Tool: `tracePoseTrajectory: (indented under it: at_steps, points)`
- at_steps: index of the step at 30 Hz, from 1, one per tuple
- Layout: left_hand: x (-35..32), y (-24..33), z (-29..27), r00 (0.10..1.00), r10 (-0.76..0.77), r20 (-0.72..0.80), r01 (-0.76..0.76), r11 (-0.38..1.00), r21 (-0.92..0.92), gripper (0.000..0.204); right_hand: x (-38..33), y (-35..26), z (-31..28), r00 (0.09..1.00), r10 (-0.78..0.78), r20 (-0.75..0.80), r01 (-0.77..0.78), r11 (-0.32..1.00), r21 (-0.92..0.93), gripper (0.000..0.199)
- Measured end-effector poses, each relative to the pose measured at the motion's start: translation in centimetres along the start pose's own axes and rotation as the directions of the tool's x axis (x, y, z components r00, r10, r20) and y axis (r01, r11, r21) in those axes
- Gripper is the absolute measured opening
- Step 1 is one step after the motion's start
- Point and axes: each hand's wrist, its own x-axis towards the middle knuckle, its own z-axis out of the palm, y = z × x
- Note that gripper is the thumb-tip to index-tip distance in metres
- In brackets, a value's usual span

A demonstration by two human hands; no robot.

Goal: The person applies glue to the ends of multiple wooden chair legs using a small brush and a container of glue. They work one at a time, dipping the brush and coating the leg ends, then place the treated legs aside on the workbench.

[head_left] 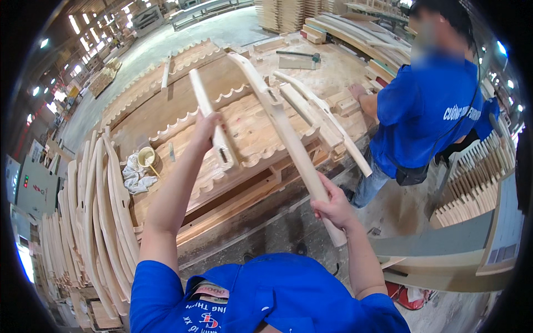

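Observation:
My left hand (207,131) is closed around a pale wooden rail (201,95) with slots cut near its lower end, held over the bench. My right hand (334,202) grips the near part of a long, slightly curved wooden chair leg (288,133). Mortise slots show along that leg, and its far end reaches over the bench. The two pieces are apart. Below them is a wooden workbench (250,119) fitted with scalloped wooden strips (222,182). More shaped wooden pieces (313,119) lie on the bench to the right of the leg.
At the bench's left stand a cup with a brush (146,157) and a white rag (136,176). Many curved wooden parts (100,205) lean at the left. A hammer (314,56) lies at the far side. A co-worker in blue (425,111) stands right, one hand on the bench.

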Motion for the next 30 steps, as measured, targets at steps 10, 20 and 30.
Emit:
tracePoseTrajectory:
  at_steps: [10, 20, 30]
  points:
    - [6.5, -6.5, 16.1, 0.994, -0.048, 0.098, 0.062, 0.986, -0.155, 0.044, 5.1, -0.3, -10.9, 0.996, 0.06, 0.065, -0.054, 0.995, -0.085, 0.079]
    - [5.1, -6.1, 16.0, 0.975, -0.131, -0.177, 0.159, 0.975, 0.155, 0.064, 7.7, 2.8, -12.6, 0.97, -0.244, 0.021, 0.218, 0.819, -0.531, 0.069]
    - [-12.8, 0.8, -3.5, 0.986, 0.124, 0.115, -0.169, 0.747, 0.643, 0.046, 3.8, -4.7, -2.1, 0.774, -0.579, 0.255, 0.631, 0.738, -0.239, 0.005]
